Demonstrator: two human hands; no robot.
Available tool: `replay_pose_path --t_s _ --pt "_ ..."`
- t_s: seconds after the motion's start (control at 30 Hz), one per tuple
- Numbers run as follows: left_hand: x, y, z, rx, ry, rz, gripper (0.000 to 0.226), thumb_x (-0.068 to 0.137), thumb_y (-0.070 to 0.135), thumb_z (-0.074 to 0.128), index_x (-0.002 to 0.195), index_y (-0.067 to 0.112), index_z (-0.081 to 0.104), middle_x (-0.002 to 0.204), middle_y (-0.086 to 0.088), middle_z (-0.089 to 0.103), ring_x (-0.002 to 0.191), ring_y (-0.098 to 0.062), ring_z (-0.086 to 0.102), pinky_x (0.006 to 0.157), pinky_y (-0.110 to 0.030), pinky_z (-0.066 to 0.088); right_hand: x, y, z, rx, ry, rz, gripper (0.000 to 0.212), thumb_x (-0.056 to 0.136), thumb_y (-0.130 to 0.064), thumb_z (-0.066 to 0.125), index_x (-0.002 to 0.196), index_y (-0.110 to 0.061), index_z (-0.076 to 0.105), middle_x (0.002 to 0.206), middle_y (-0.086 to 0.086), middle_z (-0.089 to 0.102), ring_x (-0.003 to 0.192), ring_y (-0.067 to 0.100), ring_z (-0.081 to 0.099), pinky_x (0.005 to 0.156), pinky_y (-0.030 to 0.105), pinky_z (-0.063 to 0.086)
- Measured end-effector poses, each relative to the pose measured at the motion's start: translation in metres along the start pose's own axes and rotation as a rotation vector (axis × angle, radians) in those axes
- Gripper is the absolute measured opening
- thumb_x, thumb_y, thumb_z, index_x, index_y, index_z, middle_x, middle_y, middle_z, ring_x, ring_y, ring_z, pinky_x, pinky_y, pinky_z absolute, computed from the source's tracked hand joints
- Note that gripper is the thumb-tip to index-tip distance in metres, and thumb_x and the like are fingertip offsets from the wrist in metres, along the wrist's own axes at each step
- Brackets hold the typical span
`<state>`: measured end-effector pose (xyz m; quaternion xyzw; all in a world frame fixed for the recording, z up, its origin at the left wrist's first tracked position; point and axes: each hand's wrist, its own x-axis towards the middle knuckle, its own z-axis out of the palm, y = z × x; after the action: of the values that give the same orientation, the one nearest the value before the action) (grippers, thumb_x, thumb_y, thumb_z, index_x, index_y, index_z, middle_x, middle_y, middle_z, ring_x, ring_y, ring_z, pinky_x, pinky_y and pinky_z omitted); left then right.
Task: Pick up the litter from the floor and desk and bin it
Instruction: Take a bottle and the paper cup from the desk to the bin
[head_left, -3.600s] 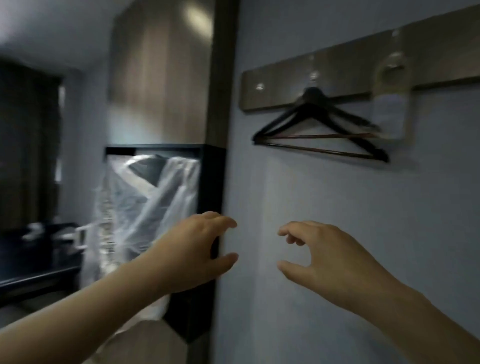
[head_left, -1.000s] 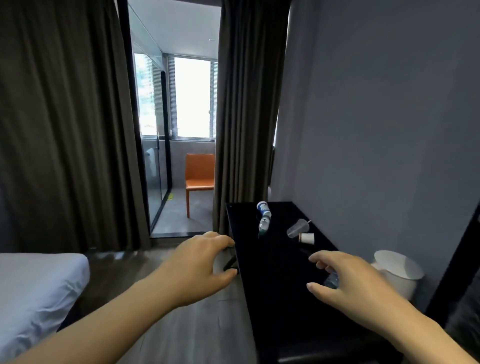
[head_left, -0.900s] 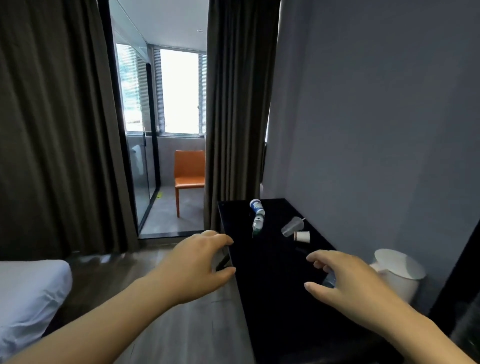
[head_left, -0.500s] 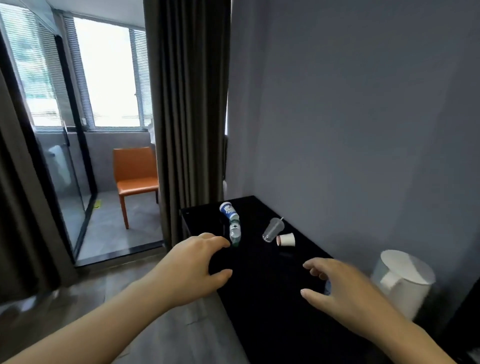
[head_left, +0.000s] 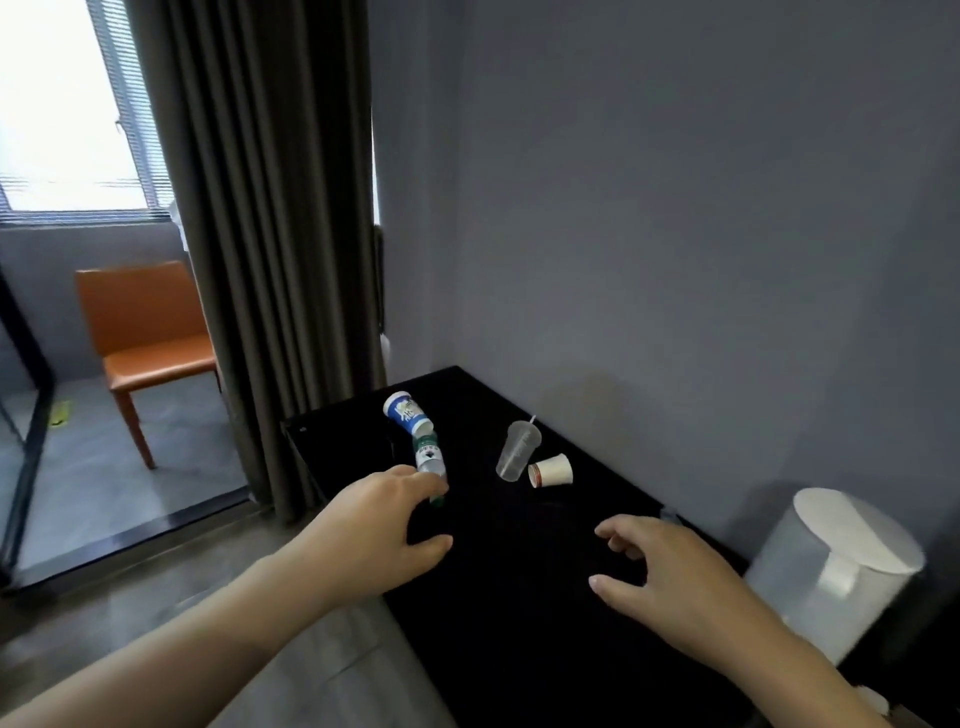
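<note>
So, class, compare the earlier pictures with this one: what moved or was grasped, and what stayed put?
The view swung round to the black desk, then closer. The left hand reached forward to the plastic bottle; contact is unclear. Nothing is gripped. The right hand stays open over the desk. The blue cup, clear cup, paper cup and white bin have not moved.

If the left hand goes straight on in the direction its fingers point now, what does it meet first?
Most likely the small plastic bottle lying on the black desk: its near end sits right in front of the left hand. Depth is unclear, so the hand may pass above it.
</note>
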<state>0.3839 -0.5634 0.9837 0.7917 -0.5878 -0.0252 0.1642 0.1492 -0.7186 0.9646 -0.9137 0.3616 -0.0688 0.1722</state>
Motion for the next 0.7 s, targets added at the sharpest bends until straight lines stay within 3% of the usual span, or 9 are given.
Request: replay_pose_path --t_s 0.23,0.7 --pt "0.104 -0.056 0.008 -0.006 -0.041 0.022 0.045 0.081 0.048 0.063 0.122 0.029 0.056 0.117 0.015 0.055 0.105 -0.003 0.056 0.094 -0.024 0.046 0.106 0.007 0.014 0.05 -0.029 0.027 0.053 0.086 -0.051 0.06 0.135 -0.038 0.045 0.125 -0.02 0.052 0.109 -0.004 0.049 0.084 0.013 0.038" --pt "0.246 -0.146 0.074 -0.077 -0.28 0.044 0.056 0.084 0.052 0.059 0.134 0.033 0.046 0.132 0.014 0.05 0.117 -0.003 0.049 0.098 -0.021 0.042 0.227 0.027 0.054 0.125 -0.11 0.181 0.051 0.084 -0.048 0.064 0.131 -0.035 0.049 0.118 -0.016 0.054 0.105 -0.001 0.051 0.088 0.016 0.044"
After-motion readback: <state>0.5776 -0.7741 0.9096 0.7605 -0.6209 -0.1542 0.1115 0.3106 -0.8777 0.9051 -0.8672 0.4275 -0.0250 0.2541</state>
